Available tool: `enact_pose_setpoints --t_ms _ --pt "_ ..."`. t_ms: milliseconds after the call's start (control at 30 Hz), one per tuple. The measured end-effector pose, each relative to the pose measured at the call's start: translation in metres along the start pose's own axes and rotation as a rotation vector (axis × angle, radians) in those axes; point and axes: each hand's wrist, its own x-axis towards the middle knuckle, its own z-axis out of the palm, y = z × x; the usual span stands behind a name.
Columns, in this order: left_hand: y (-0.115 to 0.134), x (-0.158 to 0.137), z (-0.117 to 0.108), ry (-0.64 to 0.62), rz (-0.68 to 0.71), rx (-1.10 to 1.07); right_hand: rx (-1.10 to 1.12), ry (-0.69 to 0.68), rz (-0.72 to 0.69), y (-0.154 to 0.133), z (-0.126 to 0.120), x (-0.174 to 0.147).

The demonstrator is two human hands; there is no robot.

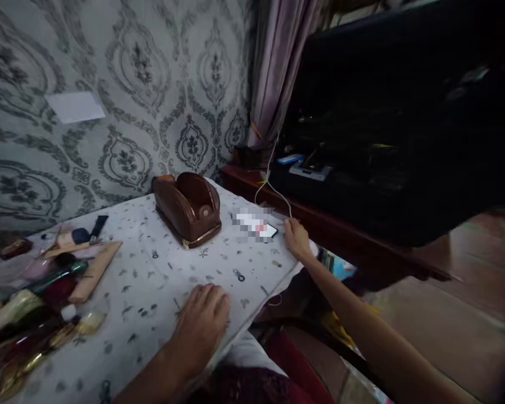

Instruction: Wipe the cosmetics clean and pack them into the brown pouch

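My left hand (205, 314) lies palm down on the white patterned tablecloth (160, 292) near the front edge, fingers together and holding nothing. At the table's right side, my right hand (297, 238) is closed, with a thin white cable (280, 194) running into its fingers. Just left of that hand lies a phone (270, 230) with a lit screen, partly blurred out. Behind it stands a brown leather pouch (202, 227), its zipped top gaping.
Cosmetic bottles and tubes (95, 273) crowd the table's left side. A dark red wooden ledge (252, 178) holds a large black screen-like object (362, 123) at right. A purple curtain (273, 73) hangs in the corner beside the patterned wall (160, 84).
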Motion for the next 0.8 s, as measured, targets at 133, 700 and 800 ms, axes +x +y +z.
enact_pose_setpoints --t_ms 133,700,800 --pt "0.012 0.009 0.019 0.100 0.091 -0.066 -0.008 0.016 0.018 0.000 -0.002 0.000" --pt "0.015 0.006 0.041 0.133 0.075 -0.138 -0.134 -0.246 0.195 -0.027 0.005 0.043" --pt "0.011 0.006 0.062 0.241 0.119 -0.078 -0.133 -0.362 0.194 -0.047 0.025 0.085"
